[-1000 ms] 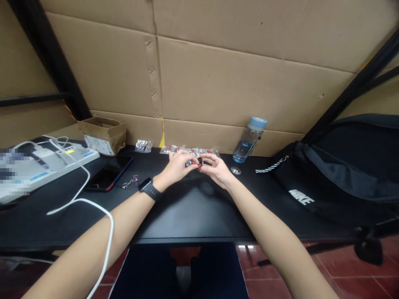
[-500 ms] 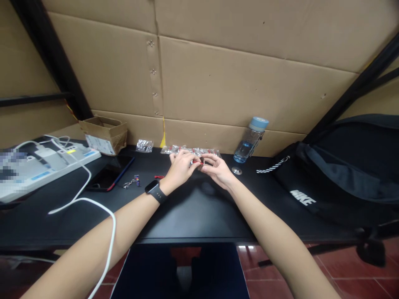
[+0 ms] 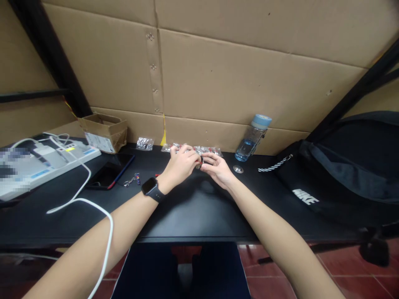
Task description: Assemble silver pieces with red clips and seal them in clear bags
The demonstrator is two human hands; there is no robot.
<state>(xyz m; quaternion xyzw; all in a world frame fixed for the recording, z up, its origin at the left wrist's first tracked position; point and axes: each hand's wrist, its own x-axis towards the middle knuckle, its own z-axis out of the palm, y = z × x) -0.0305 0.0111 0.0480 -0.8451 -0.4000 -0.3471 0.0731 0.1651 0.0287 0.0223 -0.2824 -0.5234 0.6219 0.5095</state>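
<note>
Above the middle of the black table, my left hand (image 3: 181,167) and my right hand (image 3: 219,171) meet fingertip to fingertip. Both are closed on one small round piece (image 3: 198,165), dark with a shiny rim; the fingers cover most of it, and its kind is unclear. A black watch (image 3: 152,189) sits on my left wrist. Just behind my hands lie clear plastic packets (image 3: 207,150) with red bits inside. To the right of my right hand a small shiny metal disc (image 3: 238,169) rests flat. A bit of red cord (image 3: 157,175) shows beside my left wrist.
At left are a phone (image 3: 114,170), a keychain (image 3: 133,180), a power strip (image 3: 52,166), a white cable (image 3: 93,201) across my left forearm, and an open cardboard box (image 3: 107,133). A water bottle (image 3: 251,139) and black backpack (image 3: 339,166) stand right. Another packet (image 3: 145,143) lies behind.
My left hand has turned slightly over the small round piece, and the red seen between the fingers is now mostly hidden. My right hand stays nearly still. The view has shifted slightly.
</note>
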